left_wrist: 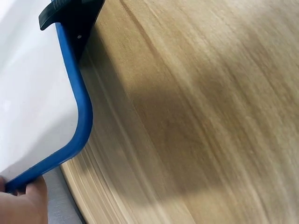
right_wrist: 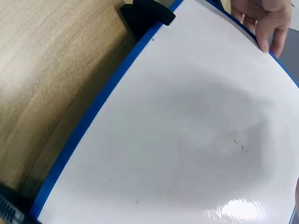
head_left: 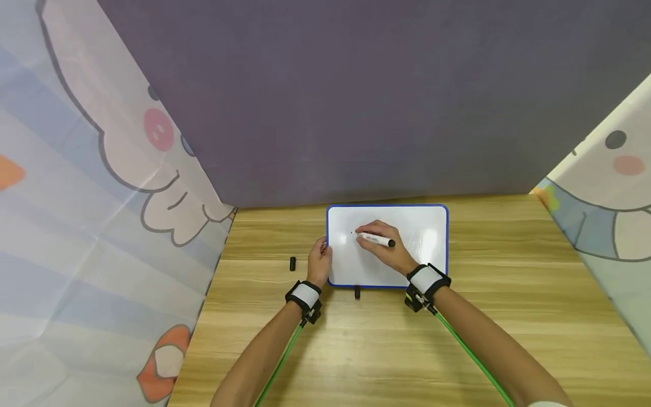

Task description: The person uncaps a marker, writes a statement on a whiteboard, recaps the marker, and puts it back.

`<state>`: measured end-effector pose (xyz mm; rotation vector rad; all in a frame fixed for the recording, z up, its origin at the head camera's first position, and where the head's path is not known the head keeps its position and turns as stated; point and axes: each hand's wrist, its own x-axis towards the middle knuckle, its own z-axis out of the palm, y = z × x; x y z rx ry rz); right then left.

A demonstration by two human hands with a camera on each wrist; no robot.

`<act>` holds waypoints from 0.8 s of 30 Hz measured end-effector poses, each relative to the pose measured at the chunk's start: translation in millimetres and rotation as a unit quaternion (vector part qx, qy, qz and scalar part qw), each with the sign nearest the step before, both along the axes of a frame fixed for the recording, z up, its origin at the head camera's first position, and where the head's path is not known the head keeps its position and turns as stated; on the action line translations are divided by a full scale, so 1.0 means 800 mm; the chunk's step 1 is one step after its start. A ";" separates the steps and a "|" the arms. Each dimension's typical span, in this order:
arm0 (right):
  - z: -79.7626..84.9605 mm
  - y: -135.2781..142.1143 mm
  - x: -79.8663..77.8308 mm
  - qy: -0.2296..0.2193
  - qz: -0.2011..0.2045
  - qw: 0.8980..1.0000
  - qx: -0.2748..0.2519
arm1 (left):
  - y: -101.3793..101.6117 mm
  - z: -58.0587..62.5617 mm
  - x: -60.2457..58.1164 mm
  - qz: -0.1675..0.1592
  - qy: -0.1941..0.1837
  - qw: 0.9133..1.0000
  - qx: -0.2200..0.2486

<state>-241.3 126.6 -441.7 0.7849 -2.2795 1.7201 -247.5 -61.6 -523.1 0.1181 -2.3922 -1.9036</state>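
Note:
A whiteboard [head_left: 351, 268] with a blue frame stands on the wooden table, its lower edge toward me. My left hand [head_left: 319, 261] grips its left edge, thumb on the front and fingers partly hidden behind. In the left wrist view, part of that hand [left_wrist: 23, 205] shows at the blue rim. My right hand [head_left: 390, 249] pinches a white marker [head_left: 375, 239] with a black end, over the upper middle of the board. The marker's tip points left, close to a small dark mark on the white surface. The right wrist view shows a few short dark marks on the board.
Black clips [right_wrist: 152, 11] sit on the board's lower edge. A small black piece [head_left: 292, 263] lies on the table [head_left: 264, 294] left of my left hand. A grey panel [head_left: 356, 113] rises behind the table, with cartoon-printed cloth [head_left: 102, 237] at both sides.

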 end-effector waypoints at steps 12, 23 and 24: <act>-0.028 -0.036 -0.017 -0.016 -0.021 0.999 -0.033 | -0.001 -0.002 -0.003 0.006 0.009 1.000 -0.004; -0.035 -0.042 -0.028 0.007 -0.043 0.998 -0.044 | -0.002 -0.005 -0.007 0.011 0.012 1.000 -0.002; -0.036 -0.042 -0.028 0.006 -0.043 0.998 -0.042 | -0.002 -0.005 -0.007 0.012 0.010 1.000 -0.005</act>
